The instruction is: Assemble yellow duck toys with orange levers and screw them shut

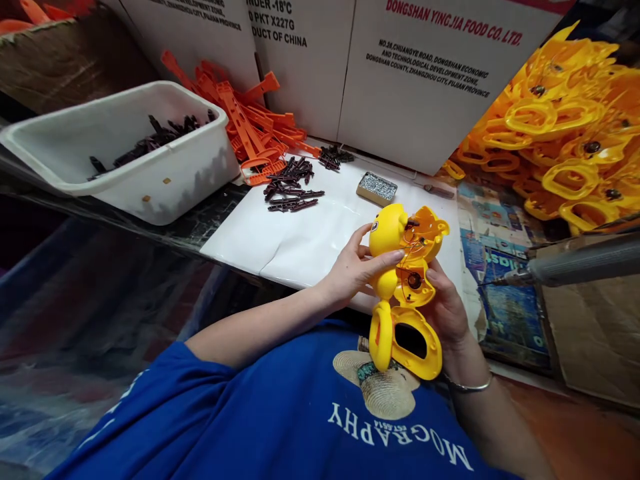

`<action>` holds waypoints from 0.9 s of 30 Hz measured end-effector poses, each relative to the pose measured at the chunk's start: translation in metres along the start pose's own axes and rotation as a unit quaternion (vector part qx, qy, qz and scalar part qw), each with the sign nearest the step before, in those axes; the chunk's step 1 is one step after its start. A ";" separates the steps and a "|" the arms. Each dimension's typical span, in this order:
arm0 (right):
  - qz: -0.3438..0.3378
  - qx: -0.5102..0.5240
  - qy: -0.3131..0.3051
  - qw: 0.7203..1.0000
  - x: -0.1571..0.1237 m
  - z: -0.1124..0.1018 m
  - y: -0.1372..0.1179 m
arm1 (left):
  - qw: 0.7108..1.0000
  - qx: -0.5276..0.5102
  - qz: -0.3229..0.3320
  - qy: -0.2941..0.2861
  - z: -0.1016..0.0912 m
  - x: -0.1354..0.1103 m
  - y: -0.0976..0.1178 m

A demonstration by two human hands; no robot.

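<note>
Head view, yellow toy [387,233], between both hands [353,267] [447,307]

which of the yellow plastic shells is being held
The opened yellow plastic shell, held between the left hand and right hand; the other yellow shells lie heaped at the right, untouched.

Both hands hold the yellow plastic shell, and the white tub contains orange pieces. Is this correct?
Not quite: in the head view, the white tub contains dark pieces, not orange ones. The left hand and right hand do hold the yellow plastic shell.
</note>
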State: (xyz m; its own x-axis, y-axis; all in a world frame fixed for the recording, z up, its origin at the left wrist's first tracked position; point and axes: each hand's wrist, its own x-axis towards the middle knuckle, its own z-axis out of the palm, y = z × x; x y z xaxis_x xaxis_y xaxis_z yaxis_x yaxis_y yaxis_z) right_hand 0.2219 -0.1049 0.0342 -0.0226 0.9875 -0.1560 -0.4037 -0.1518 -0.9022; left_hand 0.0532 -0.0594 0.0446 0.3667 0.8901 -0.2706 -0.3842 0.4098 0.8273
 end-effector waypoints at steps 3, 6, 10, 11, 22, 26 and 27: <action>-0.004 0.007 -0.010 1.000 0.000 0.001 0.001 | 1.000 0.008 0.000 0.008 -0.001 0.000 0.000; -0.017 0.011 -0.008 1.000 -0.001 0.001 0.002 | 1.000 0.002 0.006 0.005 -0.002 0.000 -0.001; -0.025 0.014 0.008 1.000 -0.002 0.003 0.000 | 1.000 -0.011 0.010 -0.011 -0.004 0.000 -0.002; -0.025 0.013 0.009 1.000 -0.002 0.004 -0.001 | 1.000 -0.011 0.009 -0.012 -0.005 0.000 -0.002; -0.014 -0.046 0.005 0.999 -0.004 -0.002 0.003 | 1.000 -0.002 0.007 -0.004 0.002 -0.002 -0.001; -0.029 -0.081 0.002 0.996 -0.003 -0.004 0.004 | 1.000 0.015 0.018 -0.007 0.002 -0.002 -0.002; -0.032 -0.080 0.001 0.996 -0.003 -0.004 0.004 | 1.000 0.021 0.020 -0.008 0.003 -0.002 -0.003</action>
State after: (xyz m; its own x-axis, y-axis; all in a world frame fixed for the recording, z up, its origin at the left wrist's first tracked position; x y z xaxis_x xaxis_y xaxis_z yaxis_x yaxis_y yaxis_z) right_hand 0.2243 -0.1087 0.0290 0.0008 0.9954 -0.0963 -0.2525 -0.0930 -0.9631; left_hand 0.0557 -0.0626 0.0442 0.3650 0.9023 -0.2295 -0.3624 0.3648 0.8577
